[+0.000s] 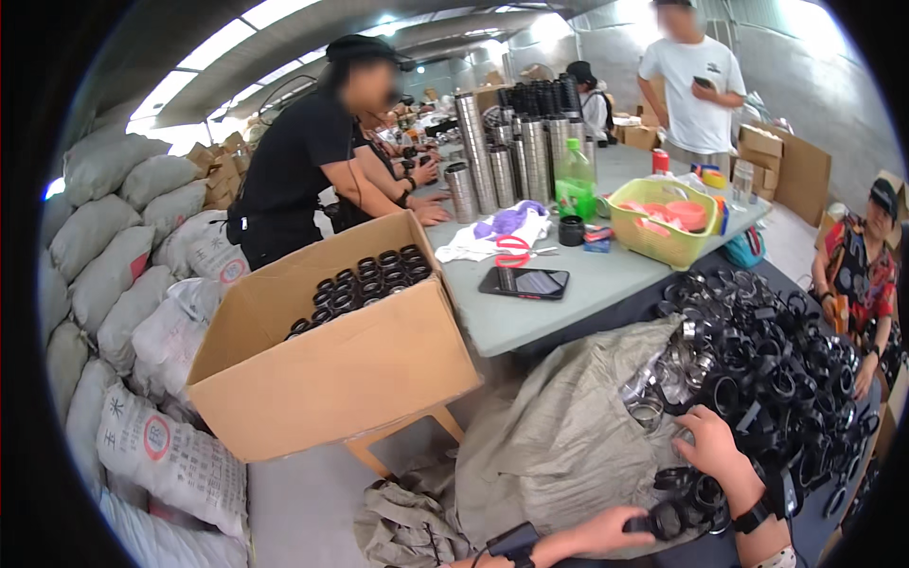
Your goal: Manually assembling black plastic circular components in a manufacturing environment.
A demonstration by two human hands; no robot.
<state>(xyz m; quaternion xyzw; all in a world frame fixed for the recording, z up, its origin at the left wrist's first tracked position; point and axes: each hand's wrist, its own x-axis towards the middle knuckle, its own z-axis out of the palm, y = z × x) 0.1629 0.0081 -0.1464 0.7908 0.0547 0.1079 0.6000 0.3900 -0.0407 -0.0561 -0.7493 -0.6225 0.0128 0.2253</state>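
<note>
Gripped a black ring [668, 520] in the left fingers [631, 517], near the close edge of the dark worktop [822, 519]. Parted and bent the right fingers [699, 418] over the pile [776, 369], just beside silver rings [647, 410] at the mouth of a grey sack [559, 417]; could not tell if touching any. Probably risked a snag, from rings lying so jumbled: by tugging at one, could drag others along. Could hook a ring on the watch [755, 514] at the right wrist. Might mix silver with black, from having both so close together. By raking too hard, could spill rings over the dark worktop's right edge.

Farther out, could tip the box [331, 398] of black rings with a knock, from resting it on a seemingly narrower stool [440, 421] by the grey worktop's [502, 327] left edge. Could sweep off the phone [524, 283], from leaving it toward that worktop's near left corner, beside red-handled scissors [512, 251].

Saw bold dark characters and a round red mark on a white sack [175, 464] at far left. Could read nothing on the red can [660, 161] or the green bottle [575, 189], at such small size.
</note>
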